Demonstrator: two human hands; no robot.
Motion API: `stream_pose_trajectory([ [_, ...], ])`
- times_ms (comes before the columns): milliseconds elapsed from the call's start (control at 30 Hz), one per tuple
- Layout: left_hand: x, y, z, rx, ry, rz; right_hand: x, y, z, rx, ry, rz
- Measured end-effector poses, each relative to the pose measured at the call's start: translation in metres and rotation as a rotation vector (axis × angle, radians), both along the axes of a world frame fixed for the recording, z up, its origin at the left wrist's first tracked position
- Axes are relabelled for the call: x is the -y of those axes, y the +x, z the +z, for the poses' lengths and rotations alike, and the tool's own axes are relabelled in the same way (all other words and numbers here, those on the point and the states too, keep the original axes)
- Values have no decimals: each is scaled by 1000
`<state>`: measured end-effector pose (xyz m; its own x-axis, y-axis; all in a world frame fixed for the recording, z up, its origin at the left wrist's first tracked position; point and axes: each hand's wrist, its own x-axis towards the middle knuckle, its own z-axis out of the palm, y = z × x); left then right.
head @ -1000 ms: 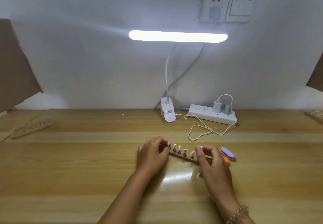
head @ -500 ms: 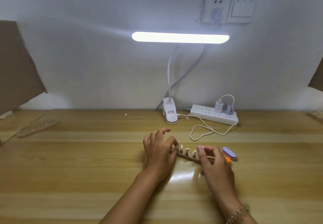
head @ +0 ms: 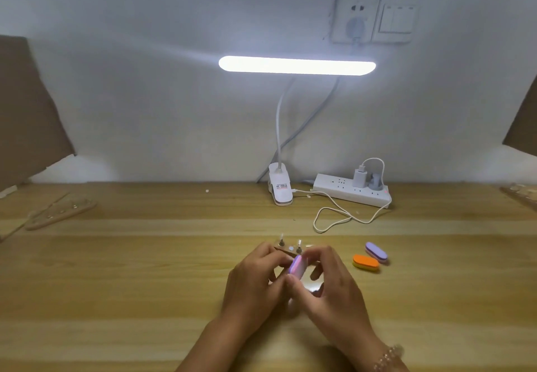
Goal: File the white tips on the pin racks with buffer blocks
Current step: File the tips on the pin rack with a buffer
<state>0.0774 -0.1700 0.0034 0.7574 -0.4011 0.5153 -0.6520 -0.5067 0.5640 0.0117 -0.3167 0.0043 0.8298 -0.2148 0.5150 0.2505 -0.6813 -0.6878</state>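
A small wooden pin rack [head: 286,249] with white tips on its pins lies at the table's middle, mostly hidden behind my hands. My right hand [head: 331,287] pinches a purple and pink buffer block [head: 296,266] between thumb and forefinger, held on edge just in front of the rack. My left hand [head: 255,281] is curled against the block's left side with its fingers on the rack's near end. Two white tips [head: 298,242] stand clear above the hands.
An orange buffer block [head: 365,262] and a purple one [head: 376,252] lie right of my hands. Another pin rack [head: 61,212] lies far left. A clip lamp [head: 280,190], power strip [head: 351,190] and looped white cable [head: 334,220] sit at the back.
My hands have drawn together in front of the rack. The right hand now holds a purple and pink block up on edge, and the orange block beside the purple one is uncovered.
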Motion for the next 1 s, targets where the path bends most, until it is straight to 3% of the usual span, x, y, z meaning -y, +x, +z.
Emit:
stream_pose_trajectory([
  [133, 0, -2, 1, 27, 65, -27, 8, 2, -2, -2, 11, -32],
  [233, -2, -1, 3, 0, 42, -44, 3, 3, -2, -5, -14, 39],
  [367, -1, -5, 5, 7, 11, -80, 7, 8, -1, -1, 110, -31],
  [500, -2, -2, 6, -35, -56, -85, 3, 2, -1, -10, 56, 45],
  [700, 2, -6, 5, 11, -35, -79, 11, 10, 1, -79, 333, -42],
  [1000, 3, -7, 5, 2, 55, -97, 9, 5, 2, -99, 365, -38],
])
